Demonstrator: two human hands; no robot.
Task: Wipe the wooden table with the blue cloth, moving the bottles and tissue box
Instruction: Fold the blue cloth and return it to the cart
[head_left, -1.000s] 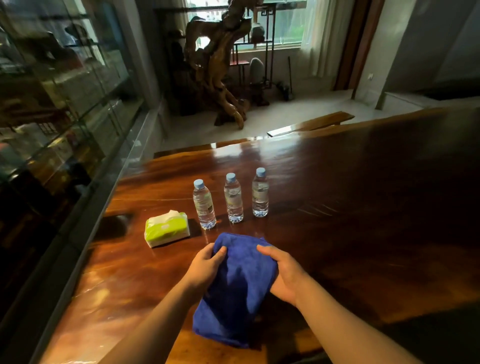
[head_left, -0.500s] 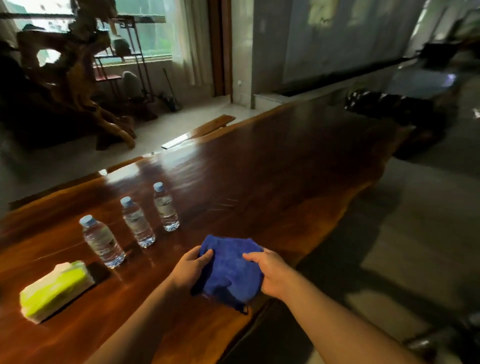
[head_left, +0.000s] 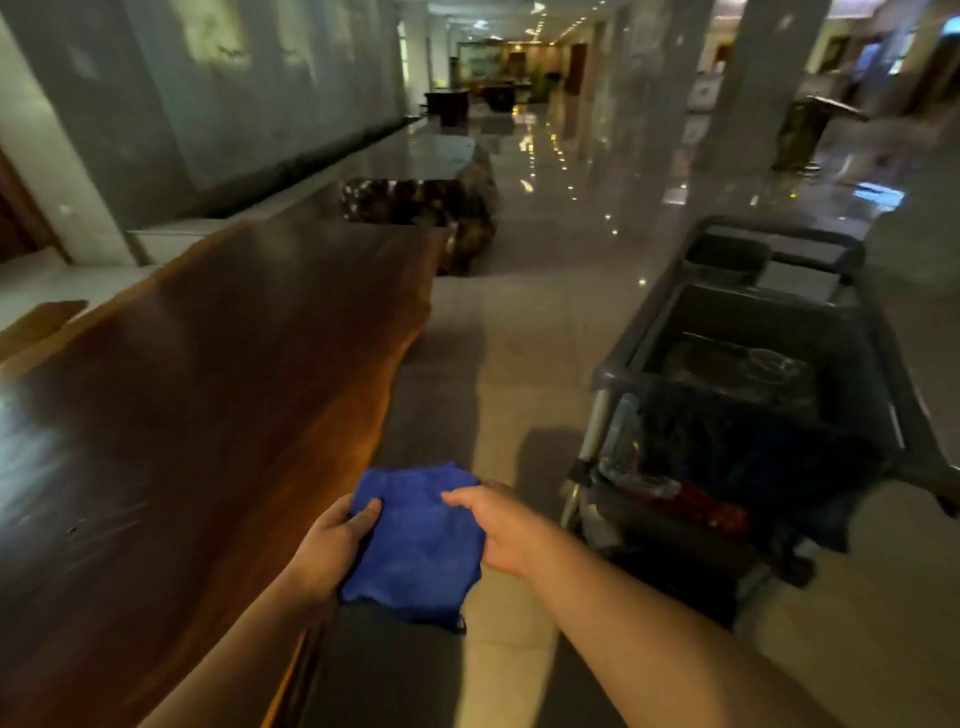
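Observation:
I hold the folded blue cloth (head_left: 415, 540) in both hands, off the table's near edge and above the floor. My left hand (head_left: 332, 551) grips its left side with the thumb on top. My right hand (head_left: 498, 525) pinches its right side. The long dark wooden table (head_left: 208, 374) stretches away on my left, its glossy top bare in this view. The bottles and the tissue box are out of sight.
A grey cleaning cart (head_left: 753, 415) with a tub and bagged items stands on the tiled floor to my right. A second slab table (head_left: 431, 171) on a dark root base lies beyond the far end. A shiny corridor runs ahead.
The view has swung far to the right; the bottles and tissue box have left the frame and the cart has appeared. The cloth, still in both hands, now hangs past the table's edge.

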